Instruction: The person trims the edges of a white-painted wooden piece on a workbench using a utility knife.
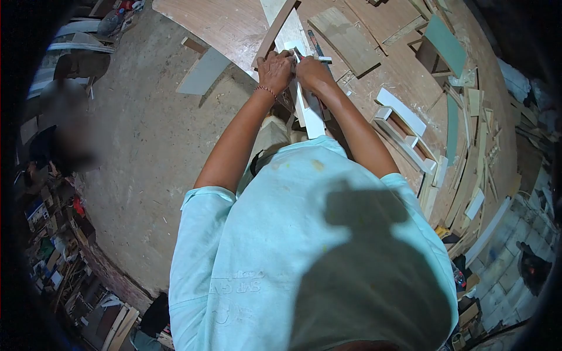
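At the table's near edge, my left hand [275,70] is closed with its fingers bent over a narrow white board [314,120] that runs toward my body. My right hand [312,74] sits close beside it, fingers curled around a small tool that is mostly hidden; only a dark, shiny bit shows near the fingertips, and I cannot tell its kind. A brown wooden strip [275,34] lies slantwise just beyond my left hand, over a pale panel [274,8]. Right by my right knuckles is a short light-coloured piece [325,59].
The wooden table [211,20] carries a flat plank [344,42], a green panel [446,45], and a small white-edged frame [404,137]. Offcuts and shavings lie at right. A grey board [204,71] leans by the table's left edge. A person [67,128] is at far left.
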`<state>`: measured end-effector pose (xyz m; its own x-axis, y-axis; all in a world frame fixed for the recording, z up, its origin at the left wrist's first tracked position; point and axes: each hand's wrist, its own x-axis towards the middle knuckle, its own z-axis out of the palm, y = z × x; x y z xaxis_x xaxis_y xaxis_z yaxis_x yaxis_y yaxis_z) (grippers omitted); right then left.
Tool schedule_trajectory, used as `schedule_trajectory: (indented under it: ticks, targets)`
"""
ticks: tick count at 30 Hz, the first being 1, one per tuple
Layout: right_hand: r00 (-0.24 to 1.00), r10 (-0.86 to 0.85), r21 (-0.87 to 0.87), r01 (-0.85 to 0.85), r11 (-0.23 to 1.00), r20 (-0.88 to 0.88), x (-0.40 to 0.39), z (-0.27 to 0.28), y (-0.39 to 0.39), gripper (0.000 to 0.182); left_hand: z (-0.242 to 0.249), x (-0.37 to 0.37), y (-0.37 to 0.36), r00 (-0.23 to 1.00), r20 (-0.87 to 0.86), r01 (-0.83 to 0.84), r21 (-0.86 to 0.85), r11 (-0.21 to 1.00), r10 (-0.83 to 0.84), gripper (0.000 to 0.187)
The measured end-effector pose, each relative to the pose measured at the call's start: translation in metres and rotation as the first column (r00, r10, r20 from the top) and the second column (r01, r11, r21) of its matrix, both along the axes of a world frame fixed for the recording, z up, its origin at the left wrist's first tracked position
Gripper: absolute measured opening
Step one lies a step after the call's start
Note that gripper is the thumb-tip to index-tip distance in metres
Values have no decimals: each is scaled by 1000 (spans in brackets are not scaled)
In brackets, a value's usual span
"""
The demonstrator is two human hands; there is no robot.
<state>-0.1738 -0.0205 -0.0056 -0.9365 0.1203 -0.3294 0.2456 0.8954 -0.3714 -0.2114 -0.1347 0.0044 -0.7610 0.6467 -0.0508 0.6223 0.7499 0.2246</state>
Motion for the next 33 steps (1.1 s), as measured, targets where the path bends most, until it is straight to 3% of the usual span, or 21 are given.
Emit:
schedule_trajectory:
  ticks: [3, 5, 7, 12, 17, 23, 29, 31, 33]
  targets:
    - [999, 0, -34, 1, 999, 37, -3, 24, -2, 28, 3, 0, -2, 1000, -4, 0, 13, 1000, 0, 29]
    - [976, -83, -94, 103, 990, 199, -9, 21, -1, 32, 4, 2, 0, 1000, -14, -22, 8, 1000, 22, 25]
    - [985, -39, -69, 51, 996, 169, -5, 27, -3, 32, 0, 2, 0, 999, -26, -43, 5, 999, 43, 21]
    - [959, -181, -94, 206, 974, 218, 6, 38, -9, 34, -5, 0, 1, 994, -105, -25, 33, 999, 28, 18]
    - [974, -170, -102, 186, 977, 147, 24, 34, -12, 32, -4, -1, 2, 989, -146, -26, -1, 1000, 25, 20]
    - [955, -275, -176, 291, 941, 109, 41, 34, -17, 35, -2, 1, 3, 994, -85, -60, 27, 998, 62, 22]
    - [971, -200, -180, 221, 959, 129, 39, 32, -8, 36, 8, 4, 2, 996, -81, -47, 21, 999, 49, 22]
    - [934, -343, -215, 356, 909, 94, 43, 30, -11, 39, -1, 1, 3, 997, -64, -46, 18, 999, 47, 20]
    - [943, -331, -181, 332, 926, 36, 31, 21, -7, 40, -7, -2, 2, 986, -163, -37, 34, 999, 42, 18]
